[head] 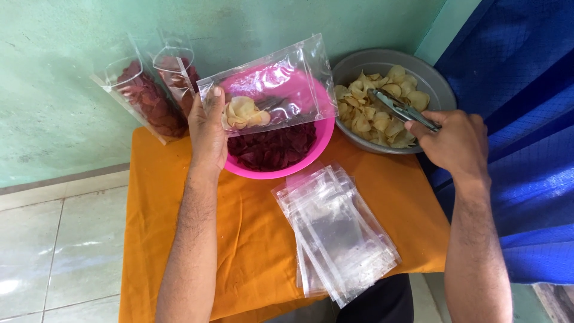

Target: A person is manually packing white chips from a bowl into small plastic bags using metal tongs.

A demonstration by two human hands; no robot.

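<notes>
My left hand (207, 125) holds up a clear plastic pouch (281, 84) over the pink bowl (311, 157); a few pale yellow chips (244, 113) lie inside the pouch near my thumb. My right hand (457, 142) grips metal tongs (399, 109), whose tips reach into a grey metal bowl (439, 85) of pale yellow chips (373, 113). Dark red chips (272, 149) fill the pink bowl beneath the pouch.
A pile of several empty clear pouches (335, 233) lies on the orange cloth (251, 227) covering a small table. Two filled pouches of dark red chips (152, 98) lean against the green wall at the back left. Blue fabric (526, 119) hangs on the right; tiled floor lies left.
</notes>
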